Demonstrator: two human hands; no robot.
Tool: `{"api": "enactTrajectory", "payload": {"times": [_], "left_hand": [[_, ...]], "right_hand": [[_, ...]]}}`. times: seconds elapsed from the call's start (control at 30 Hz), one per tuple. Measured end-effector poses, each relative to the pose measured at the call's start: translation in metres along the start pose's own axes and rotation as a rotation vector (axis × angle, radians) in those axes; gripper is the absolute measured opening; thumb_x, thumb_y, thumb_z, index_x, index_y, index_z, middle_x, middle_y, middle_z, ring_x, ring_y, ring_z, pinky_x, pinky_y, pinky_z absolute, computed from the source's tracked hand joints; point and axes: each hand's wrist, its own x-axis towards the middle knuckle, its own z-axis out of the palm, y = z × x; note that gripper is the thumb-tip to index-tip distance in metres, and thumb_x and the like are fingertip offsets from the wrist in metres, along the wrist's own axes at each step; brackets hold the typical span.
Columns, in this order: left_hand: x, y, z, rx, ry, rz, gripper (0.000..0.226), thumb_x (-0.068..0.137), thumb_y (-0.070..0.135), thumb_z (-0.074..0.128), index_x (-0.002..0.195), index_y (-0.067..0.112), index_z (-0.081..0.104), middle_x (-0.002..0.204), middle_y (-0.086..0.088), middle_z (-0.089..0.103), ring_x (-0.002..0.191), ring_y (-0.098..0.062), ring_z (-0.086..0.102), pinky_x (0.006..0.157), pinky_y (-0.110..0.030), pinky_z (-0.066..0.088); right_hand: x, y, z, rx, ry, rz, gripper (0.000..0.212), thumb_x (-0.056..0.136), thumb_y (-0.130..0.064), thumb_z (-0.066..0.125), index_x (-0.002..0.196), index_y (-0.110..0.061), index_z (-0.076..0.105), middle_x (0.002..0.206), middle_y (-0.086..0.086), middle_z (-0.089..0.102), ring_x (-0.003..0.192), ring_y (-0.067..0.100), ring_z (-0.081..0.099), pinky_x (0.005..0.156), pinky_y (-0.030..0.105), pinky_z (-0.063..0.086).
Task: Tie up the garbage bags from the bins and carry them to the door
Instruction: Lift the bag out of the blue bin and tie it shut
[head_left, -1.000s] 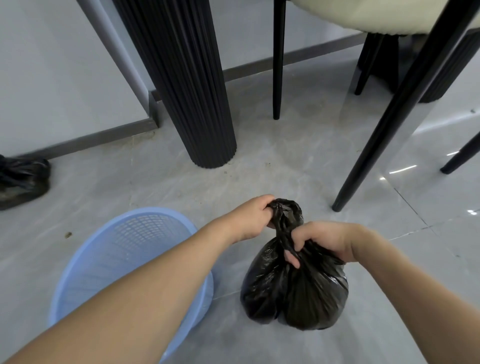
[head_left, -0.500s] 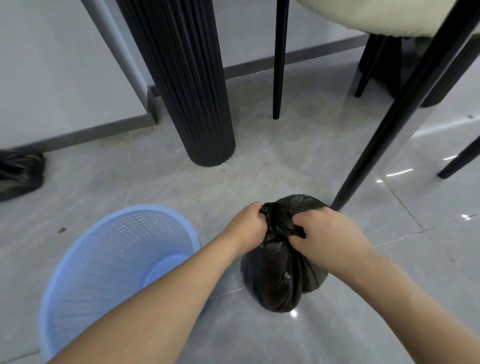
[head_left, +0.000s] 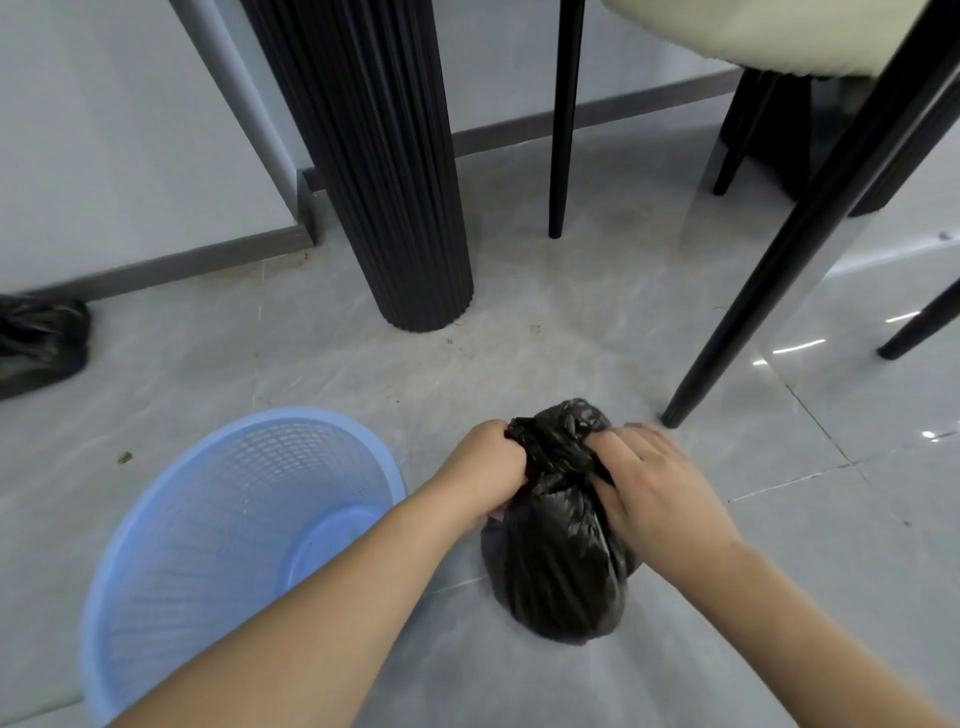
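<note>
item: black garbage bag (head_left: 561, 561), small, full, standing on the grey floor (head_left: 519, 364) at 6 o'clock in the head view, just right of the blue mesh bin (head_left: 171, 525), which is lifted of its liner and sits at 7 o'clock.

grip, left: your left hand (head_left: 488, 467) is clenched round the bunched neck plastic on the 9 o'clock side of the bag top.

grip, right: your right hand (head_left: 649, 483) lies over the 3 o'clock side of the neck, fingers curled into the plastic and grasping it; exactly which strand it pinches is hidden.

step in hand, judged: knot being drawn closed at the bag's crown (head_left: 566, 421).

handling notes: pull the two ends apart level, 9 and 3 o'clock, so the knot seats low against the contents. keep the bag's base on the floor while you tighten; thin film probably tears if yanked upward. leave enough tail above the knot to carry by.

nearby: second black bag (head_left: 41, 338) against the skirting at 9 o'clock, well apart; fluted black pillar (head_left: 384, 182) at 12 o'clock; black chair leg (head_left: 779, 270) close at 2 o'clock, so mind it when you lift.
</note>
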Motion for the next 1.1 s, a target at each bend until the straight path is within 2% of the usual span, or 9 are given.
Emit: {"api": "enactTrajectory", "payload": {"times": [0.1, 0.23, 0.33, 0.43, 0.67, 0.77, 0.87, 0.97, 1.1], "left_hand": [[0.006, -0.007, -0.003, 0.087, 0.102, 0.081, 0.02, 0.083, 0.014, 0.036, 0.084, 0.016, 0.056, 0.077, -0.006, 0.06, 0.066, -0.02, 0.055, 0.053, -0.029, 0.041], [0.011, -0.004, 0.004, -0.046, 0.098, 0.233, 0.028, 0.089, 0.007, 0.035, 0.095, 0.018, 0.06, 0.095, -0.005, 0.066, 0.089, -0.019, 0.061, 0.08, -0.031, 0.048], [0.016, 0.001, 0.012, -0.045, 0.065, 0.255, 0.028, 0.09, 0.004, 0.036, 0.089, 0.021, 0.057, 0.084, 0.0, 0.061, 0.082, -0.018, 0.056, 0.07, -0.028, 0.043], [0.022, 0.003, 0.017, 0.106, 0.077, 0.225, 0.023, 0.088, 0.007, 0.037, 0.094, 0.015, 0.057, 0.086, -0.002, 0.061, 0.08, -0.02, 0.057, 0.066, -0.03, 0.041], [0.032, 0.01, 0.011, 0.239, 0.053, 0.034, 0.013, 0.079, 0.018, 0.049, 0.068, 0.013, 0.054, 0.069, -0.006, 0.057, 0.069, -0.026, 0.053, 0.06, -0.03, 0.041], [0.026, 0.011, 0.006, 0.166, 0.046, -0.023, 0.026, 0.06, 0.034, 0.052, 0.084, 0.024, 0.052, 0.093, -0.003, 0.062, 0.094, -0.027, 0.056, 0.088, -0.044, 0.049], [0.017, 0.004, 0.006, 0.281, 0.01, 0.053, 0.053, 0.046, 0.053, 0.053, 0.095, 0.042, 0.036, 0.104, 0.016, 0.044, 0.106, -0.018, 0.04, 0.095, -0.04, 0.034], [0.003, -0.01, 0.014, 0.553, 0.014, 0.24, 0.063, 0.046, 0.066, 0.056, 0.1, 0.046, 0.029, 0.107, 0.018, 0.028, 0.109, -0.011, 0.025, 0.11, -0.044, 0.01], [-0.002, -0.019, 0.02, 0.678, -0.007, 0.29, 0.043, 0.068, 0.064, 0.052, 0.101, 0.038, 0.045, 0.125, 0.015, 0.032, 0.125, -0.016, 0.023, 0.112, -0.056, -0.008]], "right_hand": [[-0.006, 0.007, 0.007, 0.206, -0.225, 0.021, 0.02, 0.089, -0.009, 0.057, 0.11, -0.01, 0.054, 0.095, 0.006, 0.062, 0.09, 0.027, 0.059, 0.084, 0.031, 0.046], [-0.011, 0.011, 0.016, 0.374, -0.286, 0.09, 0.035, 0.089, -0.013, 0.051, 0.119, -0.024, 0.037, 0.103, -0.001, 0.062, 0.084, 0.018, 0.057, 0.072, 0.02, 0.04], [-0.011, 0.01, 0.018, 0.383, -0.188, 0.084, 0.036, 0.082, -0.006, 0.057, 0.111, -0.021, 0.044, 0.102, -0.004, 0.056, 0.093, 0.014, 0.052, 0.081, 0.015, 0.039], [-0.012, 0.015, 0.02, 0.055, 0.086, -0.024, 0.02, 0.079, -0.007, 0.06, 0.098, -0.01, 0.061, 0.106, 0.004, 0.058, 0.101, 0.027, 0.049, 0.09, 0.035, 0.042], [-0.014, 0.011, 0.02, -0.088, 0.097, -0.04, 0.048, 0.077, -0.009, 0.073, 0.122, -0.018, 0.057, 0.089, 0.002, 0.057, 0.073, 0.026, 0.057, 0.051, 0.032, 0.046], [-0.013, 0.013, 0.014, -0.035, 0.075, 0.008, 0.02, 0.086, -0.026, 0.061, 0.103, -0.017, 0.067, 0.089, 0.002, 0.053, 0.065, 0.021, 0.057, 0.039, 0.028, 0.042], [-0.009, 0.019, 0.012, 0.118, -0.015, 0.234, 0.017, 0.084, -0.034, 0.06, 0.092, -0.02, 0.065, 0.096, -0.006, 0.045, 0.062, 0.017, 0.054, 0.049, 0.032, 0.048], [0.001, 0.022, 0.01, 0.398, -0.084, 0.434, 0.009, 0.081, -0.031, 0.068, 0.081, -0.022, 0.066, 0.092, -0.011, 0.048, 0.074, 0.005, 0.056, 0.065, 0.022, 0.044], [0.01, 0.025, 0.0, 0.812, -0.342, 0.686, 0.021, 0.08, -0.026, 0.073, 0.067, -0.013, 0.064, 0.063, -0.008, 0.056, 0.051, 0.003, 0.052, 0.049, 0.015, 0.039]]}}
